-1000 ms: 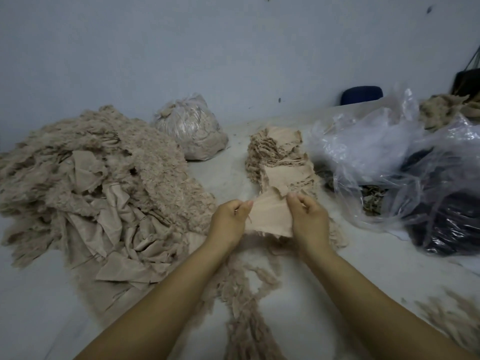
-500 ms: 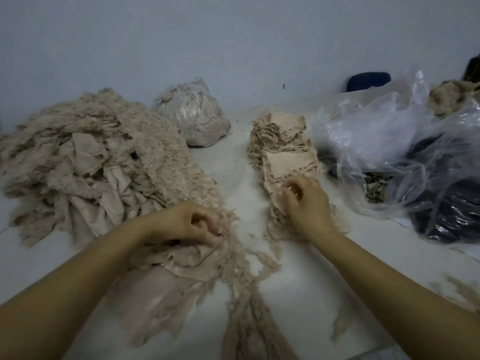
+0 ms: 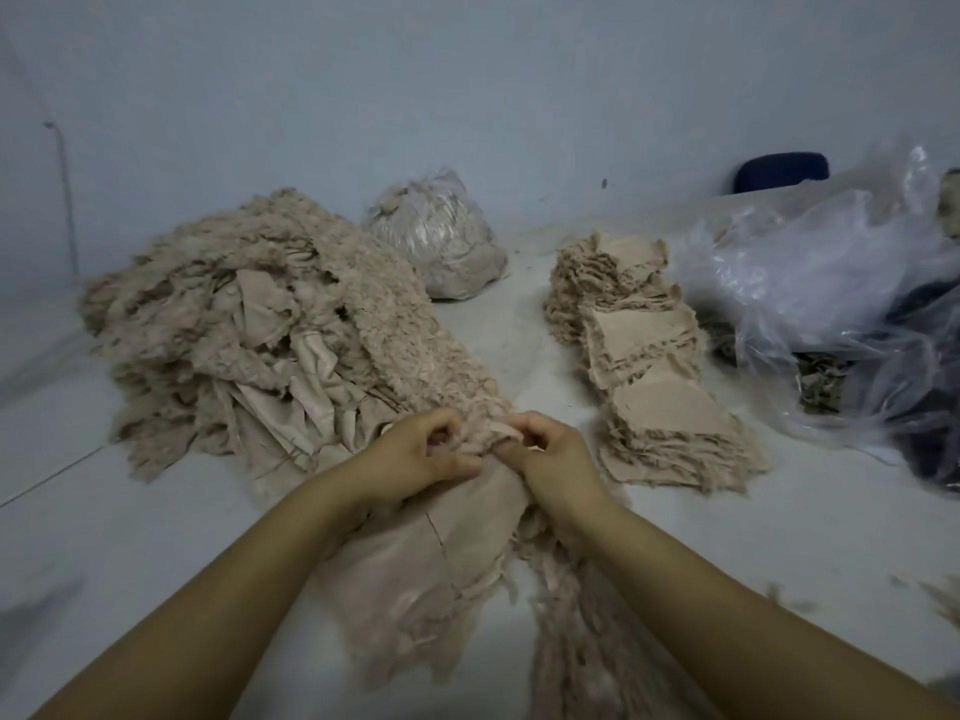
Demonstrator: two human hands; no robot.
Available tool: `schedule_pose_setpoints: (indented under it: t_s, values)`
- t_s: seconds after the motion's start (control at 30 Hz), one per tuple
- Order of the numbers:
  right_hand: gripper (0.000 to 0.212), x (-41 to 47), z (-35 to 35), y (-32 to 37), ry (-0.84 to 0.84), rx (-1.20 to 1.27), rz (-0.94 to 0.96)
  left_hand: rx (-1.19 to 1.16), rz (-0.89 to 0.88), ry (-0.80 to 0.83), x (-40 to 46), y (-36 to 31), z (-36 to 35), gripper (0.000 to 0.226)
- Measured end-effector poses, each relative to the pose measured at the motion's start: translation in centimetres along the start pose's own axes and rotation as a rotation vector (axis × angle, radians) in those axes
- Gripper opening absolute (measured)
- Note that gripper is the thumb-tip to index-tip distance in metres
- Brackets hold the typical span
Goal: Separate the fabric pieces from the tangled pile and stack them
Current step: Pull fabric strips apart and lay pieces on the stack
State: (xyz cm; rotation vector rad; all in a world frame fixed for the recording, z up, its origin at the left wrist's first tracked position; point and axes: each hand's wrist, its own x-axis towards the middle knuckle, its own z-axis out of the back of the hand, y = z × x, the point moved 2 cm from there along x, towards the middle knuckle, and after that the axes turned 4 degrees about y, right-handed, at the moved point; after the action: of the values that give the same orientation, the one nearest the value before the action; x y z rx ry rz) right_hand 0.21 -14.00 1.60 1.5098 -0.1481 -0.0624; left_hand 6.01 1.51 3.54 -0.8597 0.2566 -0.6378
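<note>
1. Far left of the frame: pale floor [image 3: 78, 511], meeting a light blue-grey wall [image 3: 363, 85] across the top.
2. Left of centre: large tangled pile [image 3: 270, 324] of beige fleecy fabric scraps, fuzzy face and smooth backing mixed, spreading from the upper left down to the middle.
3. Behind the pile, upper centre: clear plastic bag [image 3: 441, 241] stuffed with pale fibre, set against the wall.
4. Centre: left hand [image 3: 415, 454], fingers curled, pinching the near edge of the pile at a fleecy fabric piece [image 3: 457, 543] that hangs toward the bottom of the frame.
5. Just right of it: right hand [image 3: 550, 459], fingers likewise curled and pinching the same piece; fingertips of both hands almost touching.
6. Bottom centre: loose frayed strips [image 3: 587, 657] trailing under the right forearm.
7. Right of centre: stacked fabric pieces [image 3: 654, 371], squarish beige cuts laid smooth side up in an overlapping row running from upper centre toward the right hand, apart from the pile.
8. Right edge: crumpled clear plastic bags [image 3: 810, 272] lying beside the stacks, dark contents showing through the nearer one.
9. Upper right: dark blue rounded object [image 3: 779, 171] against the wall, too indistinct to identify.
</note>
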Motion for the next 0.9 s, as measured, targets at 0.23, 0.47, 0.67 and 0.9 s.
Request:
schedule_pose_setpoints:
  t_s: [0.23, 0.47, 0.67, 0.9]
  values:
    - [0.007, 0.6, 0.7, -0.1, 0.083, 0.429, -0.232, -0.289, 0.033, -0.020, -0.2, -0.7, -0.5, 0.028]
    - [0.023, 1.7, 1.9, -0.7, -0.016, -0.105, 0.006, -0.241, 0.033, -0.058, 1.6, -0.4, -1.1, 0.028]
    - [0.029, 1.8, 3.5, -0.8, -0.039, 0.034, -0.017, -0.315, 0.056, -0.165, 2.1, 0.6, -0.9, 0.024]
    - [0.012, 0.3, 5.0, 3.0, 0.652, -0.689, -0.283, -0.308, 0.022, -0.294, 3.5, -0.6, -1.4, 0.030]
